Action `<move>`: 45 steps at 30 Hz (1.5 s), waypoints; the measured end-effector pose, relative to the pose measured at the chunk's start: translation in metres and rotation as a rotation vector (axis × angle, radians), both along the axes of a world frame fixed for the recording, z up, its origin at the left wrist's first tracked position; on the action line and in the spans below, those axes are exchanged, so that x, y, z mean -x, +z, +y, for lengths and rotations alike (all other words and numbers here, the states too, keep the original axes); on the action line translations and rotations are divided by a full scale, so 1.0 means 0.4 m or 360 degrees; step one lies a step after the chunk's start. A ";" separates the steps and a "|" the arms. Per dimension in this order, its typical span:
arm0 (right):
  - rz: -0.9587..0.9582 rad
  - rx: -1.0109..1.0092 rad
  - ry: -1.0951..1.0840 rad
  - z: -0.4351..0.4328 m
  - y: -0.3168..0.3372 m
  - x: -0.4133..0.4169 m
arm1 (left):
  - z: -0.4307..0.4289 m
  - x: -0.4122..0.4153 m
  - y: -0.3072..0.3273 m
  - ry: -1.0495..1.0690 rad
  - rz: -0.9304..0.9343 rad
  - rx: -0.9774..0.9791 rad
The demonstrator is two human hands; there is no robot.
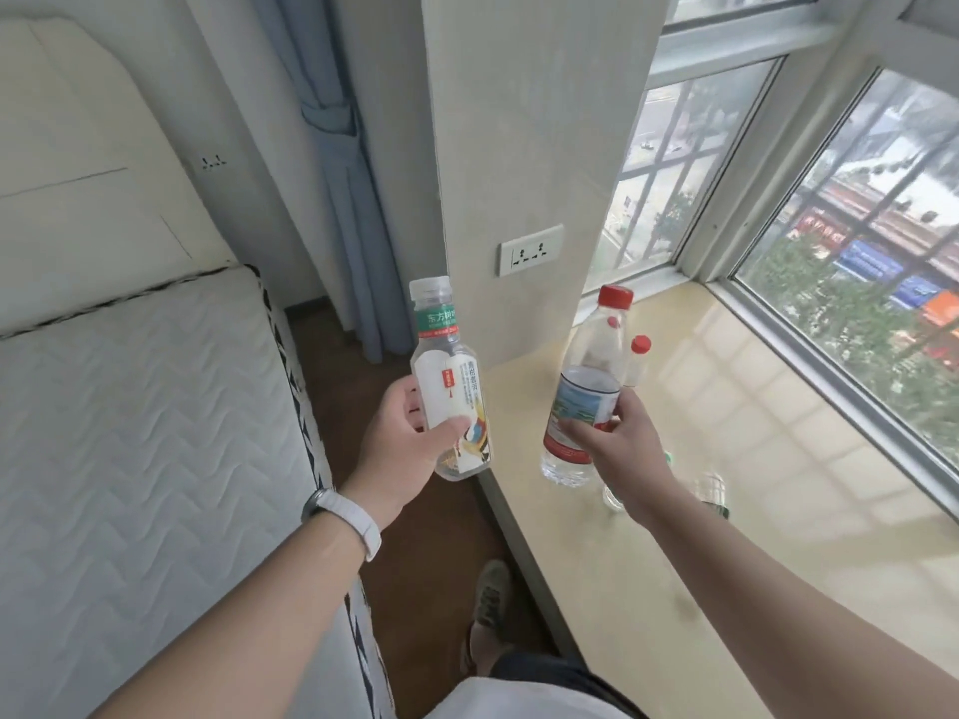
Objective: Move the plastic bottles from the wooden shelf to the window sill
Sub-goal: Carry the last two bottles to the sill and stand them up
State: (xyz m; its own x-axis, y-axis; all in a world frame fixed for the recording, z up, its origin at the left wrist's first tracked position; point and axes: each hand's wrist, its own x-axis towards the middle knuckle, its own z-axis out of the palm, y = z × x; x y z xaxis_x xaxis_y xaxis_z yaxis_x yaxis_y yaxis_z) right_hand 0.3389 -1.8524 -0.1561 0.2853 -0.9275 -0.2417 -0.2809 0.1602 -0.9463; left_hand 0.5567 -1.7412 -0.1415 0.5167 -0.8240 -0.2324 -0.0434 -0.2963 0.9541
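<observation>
Left hand (402,448) gripping tea bottle (450,386), right hand (615,441) gripping water bottle (584,391); both standing near-upright, caps up, over sill (778,459) edge.

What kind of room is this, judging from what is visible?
Most likely a bedroom, perhaps in a flat or hotel well above street level. A bare mattress lies against a padded headboard, a tied-back curtain hangs nearby, and a wide window sill overlooks a street.

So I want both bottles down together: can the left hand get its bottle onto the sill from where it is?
Probably yes: the left hand holds its white-capped bottle beside the sill edge, and that near corner looks bare.
</observation>
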 end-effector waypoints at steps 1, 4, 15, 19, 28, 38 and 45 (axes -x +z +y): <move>0.0006 -0.0002 -0.0002 -0.033 -0.009 -0.019 | -0.033 -0.012 -0.003 -0.0014 0.0002 -0.0037; 0.0002 0.0018 -0.0007 -0.125 -0.033 -0.068 | -0.142 -0.049 -0.014 -0.0150 -0.0103 -0.0167; 0.0017 -0.0159 -0.0161 -0.360 -0.065 -0.104 | -0.498 -0.033 0.016 -0.0377 -0.0223 -0.0223; -0.0052 -0.0193 -0.0317 -0.391 -0.060 -0.061 | -0.585 -0.010 0.016 -0.0484 -0.0222 -0.0256; -0.0087 -0.0247 -0.0671 -0.385 -0.060 -0.010 | -0.714 0.008 -0.013 -0.0765 -0.0250 -0.0263; 0.0015 -0.0257 -0.1123 -0.371 -0.032 -0.040 | -0.829 -0.009 -0.064 -0.1223 -0.0232 -0.0199; 0.0099 -0.0319 -0.1445 -0.328 -0.031 -0.131 | -0.850 -0.052 -0.145 -0.1433 -0.0166 -0.0251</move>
State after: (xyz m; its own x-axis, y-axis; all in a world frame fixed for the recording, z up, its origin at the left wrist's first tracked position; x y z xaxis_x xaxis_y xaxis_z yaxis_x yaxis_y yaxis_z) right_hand 0.3913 -1.9837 -0.1685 -0.5478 -0.7283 -0.4117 -0.0175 0.5020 -0.8647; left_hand 0.5774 -2.0812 -0.1996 -0.2801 -0.8881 -0.3645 -0.4042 -0.2353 0.8839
